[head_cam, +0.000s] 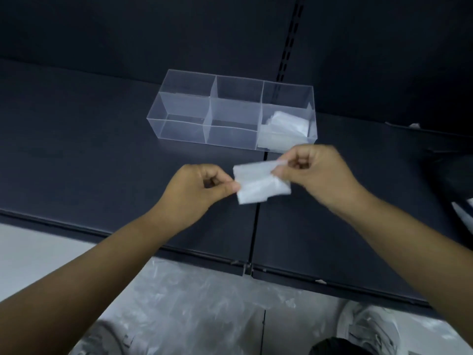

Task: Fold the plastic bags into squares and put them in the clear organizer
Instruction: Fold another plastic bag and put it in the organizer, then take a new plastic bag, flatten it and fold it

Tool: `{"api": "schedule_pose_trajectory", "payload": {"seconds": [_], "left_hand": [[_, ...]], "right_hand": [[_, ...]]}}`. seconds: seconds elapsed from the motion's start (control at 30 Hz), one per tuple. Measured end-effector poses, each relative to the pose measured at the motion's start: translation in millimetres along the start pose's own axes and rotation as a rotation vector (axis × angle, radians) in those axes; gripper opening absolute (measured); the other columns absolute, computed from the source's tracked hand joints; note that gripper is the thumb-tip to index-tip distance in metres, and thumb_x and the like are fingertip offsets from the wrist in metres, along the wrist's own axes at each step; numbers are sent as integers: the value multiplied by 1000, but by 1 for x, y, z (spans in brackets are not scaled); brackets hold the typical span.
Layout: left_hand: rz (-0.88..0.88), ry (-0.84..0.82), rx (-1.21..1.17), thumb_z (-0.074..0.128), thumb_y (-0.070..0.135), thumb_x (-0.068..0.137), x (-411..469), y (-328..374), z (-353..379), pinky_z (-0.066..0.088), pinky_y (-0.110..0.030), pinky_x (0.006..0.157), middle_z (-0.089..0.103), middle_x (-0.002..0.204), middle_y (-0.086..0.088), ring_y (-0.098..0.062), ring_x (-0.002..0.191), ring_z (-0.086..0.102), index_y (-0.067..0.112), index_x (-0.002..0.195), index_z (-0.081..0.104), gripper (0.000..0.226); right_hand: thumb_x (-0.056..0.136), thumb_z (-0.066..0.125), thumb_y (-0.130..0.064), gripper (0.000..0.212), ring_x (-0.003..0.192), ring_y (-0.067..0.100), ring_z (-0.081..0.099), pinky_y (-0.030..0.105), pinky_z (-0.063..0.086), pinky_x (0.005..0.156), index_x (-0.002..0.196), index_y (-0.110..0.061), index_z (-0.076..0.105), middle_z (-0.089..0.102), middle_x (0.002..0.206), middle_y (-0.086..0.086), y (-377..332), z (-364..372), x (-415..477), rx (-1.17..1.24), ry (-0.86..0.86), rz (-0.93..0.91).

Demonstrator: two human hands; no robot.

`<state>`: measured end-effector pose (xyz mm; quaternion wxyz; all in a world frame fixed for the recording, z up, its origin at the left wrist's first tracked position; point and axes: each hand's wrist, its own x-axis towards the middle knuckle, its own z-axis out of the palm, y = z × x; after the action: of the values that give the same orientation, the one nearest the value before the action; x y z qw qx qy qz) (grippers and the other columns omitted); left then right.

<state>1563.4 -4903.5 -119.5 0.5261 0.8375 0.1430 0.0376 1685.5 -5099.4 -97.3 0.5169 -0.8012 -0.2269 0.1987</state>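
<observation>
Both hands pinch one bag (pixel 261 184), a small, roughly square fold of cloudy white film, soft and creased. The left hand (pixel 198 189) nips its left edge between thumb and forefinger, the other fingers curled in. The right hand (pixel 311 170) pinches the upper right corner, where a thin flap lifts. The bag hangs just above a matte black shelf (pixel 89 149). Just beyond the right hand stands the organizer (pixel 179 103), a clear, hard-walled box of three cells; its right cell holds folded bags (pixel 286 126).
</observation>
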Motion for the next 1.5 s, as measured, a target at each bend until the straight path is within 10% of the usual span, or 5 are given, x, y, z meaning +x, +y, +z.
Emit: {"api": "schedule_pose_trajectory", "payload": {"seconds": [0.57,0.83,1.03,1.23,1.5], "left_hand": [[200,168,491,82,5,70,-34,-59,38,39,-34,80,54,92,11,-13,88,48,19,77,68,22],[187,123,517,77,5,76,-40,-58,37,38,-33,83,58,100,5,-18,95,53,17,89,69,20],[243,53,637,54,31,92,-55,-65,33,31,-29,102,55,121,2,-18,114,50,18,112,63,26],[244,-60,945,33,46,95,-71,-77,5,25,-45,113,41,149,-6,-25,139,36,12,140,47,59],[167,-22,1009,25,49,97,-89,-92,-12,19,-48,117,29,155,-6,-24,145,23,12,148,33,63]], "right_hand": [[81,66,-9,18,100,24,53,36,43,87,98,-9,61,52,108,8,22,-35,92,-678,458,-170],[92,13,-66,68,97,20,52,39,45,86,79,-15,57,56,96,-1,14,-16,82,-922,-239,-38],[89,11,-69,80,112,26,53,41,44,93,107,-10,62,59,120,8,10,-12,83,-991,-279,14],[98,42,-42,41,106,24,55,33,42,90,111,-11,64,61,113,5,-1,34,-13,-688,-24,-593],[96,51,-37,76,122,33,47,37,43,91,154,-23,4,-1,161,2,104,117,-152,-971,-1015,-214]]}}
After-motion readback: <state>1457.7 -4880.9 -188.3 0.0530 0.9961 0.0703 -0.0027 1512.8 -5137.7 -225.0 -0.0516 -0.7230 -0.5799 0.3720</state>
